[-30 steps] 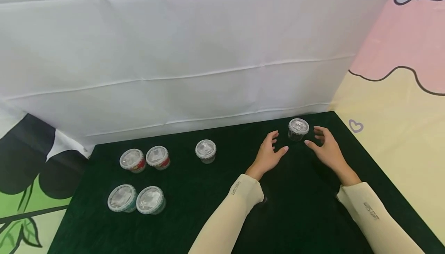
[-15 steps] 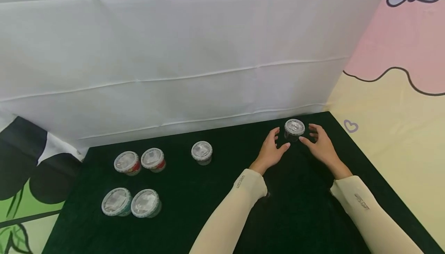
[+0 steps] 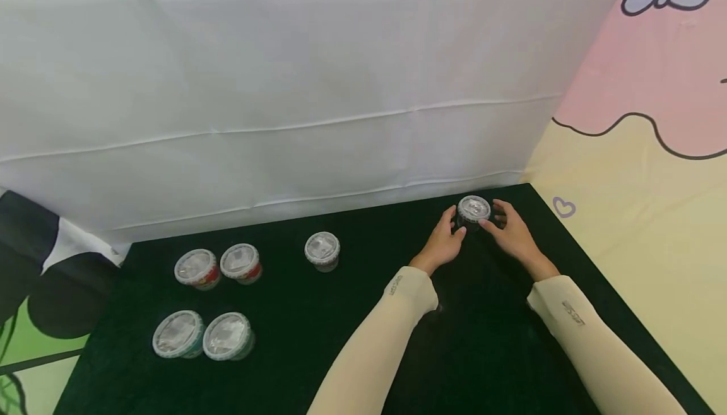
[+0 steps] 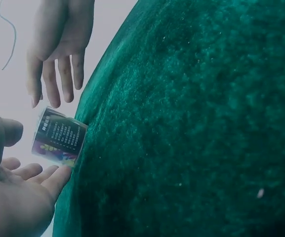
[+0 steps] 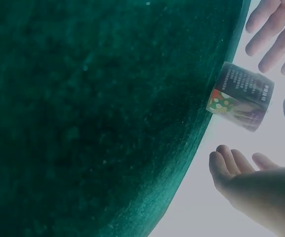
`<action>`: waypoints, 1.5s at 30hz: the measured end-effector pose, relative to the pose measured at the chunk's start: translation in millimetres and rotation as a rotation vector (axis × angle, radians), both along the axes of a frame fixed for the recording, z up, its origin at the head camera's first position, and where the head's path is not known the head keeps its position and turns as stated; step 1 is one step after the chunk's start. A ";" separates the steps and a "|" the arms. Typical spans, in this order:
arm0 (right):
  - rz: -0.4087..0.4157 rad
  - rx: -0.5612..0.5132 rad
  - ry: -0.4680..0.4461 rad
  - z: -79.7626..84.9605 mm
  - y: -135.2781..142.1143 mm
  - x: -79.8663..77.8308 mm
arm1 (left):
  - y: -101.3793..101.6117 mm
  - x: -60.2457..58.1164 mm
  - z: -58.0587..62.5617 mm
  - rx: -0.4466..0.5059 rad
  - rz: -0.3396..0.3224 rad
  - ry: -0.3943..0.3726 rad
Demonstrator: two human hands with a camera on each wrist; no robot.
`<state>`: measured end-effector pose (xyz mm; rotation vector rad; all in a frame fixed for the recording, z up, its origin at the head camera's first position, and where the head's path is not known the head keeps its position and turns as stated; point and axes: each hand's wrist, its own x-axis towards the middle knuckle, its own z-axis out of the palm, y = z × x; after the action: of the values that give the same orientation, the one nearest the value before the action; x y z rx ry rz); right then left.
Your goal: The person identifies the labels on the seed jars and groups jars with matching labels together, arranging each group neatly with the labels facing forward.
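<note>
A small lidded plastic tub (image 3: 474, 208) stands near the table's back right corner. Its dark printed label with colourful patches shows in the left wrist view on the tub (image 4: 59, 137) and in the right wrist view. My left hand (image 3: 445, 245) is at the tub's left side, fingers extended and thumb apart. On the other side, my right hand (image 3: 514, 235) reaches in with loosely bent fingers. Both hands are very close to the tub. The right wrist view shows gaps between the tub (image 5: 241, 96) and both hands' fingertips.
Another lidded tub (image 3: 322, 251) stands at the back middle of the dark green table (image 3: 341, 352). Two red-marked tubs (image 3: 241, 262) are at the back left, with two teal ones (image 3: 228, 336) in front. A white cloth (image 3: 272, 87) hangs behind.
Both hands have closed in on the tub from its two sides, narrowing the gaps. The whole scene has shifted slightly left as the head turned. The tubs stay where they stood.
</note>
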<state>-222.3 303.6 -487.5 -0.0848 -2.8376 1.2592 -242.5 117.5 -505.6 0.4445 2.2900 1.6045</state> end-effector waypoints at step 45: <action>0.132 -0.185 0.033 22.6 -37.3 46.8 | -35.4 56.1 15.0 0.215 0.100 0.131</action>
<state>-175.5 266.3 -464.9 0.1193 -2.7320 1.5325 -186.4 82.0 -490.6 0.5068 2.2738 1.9356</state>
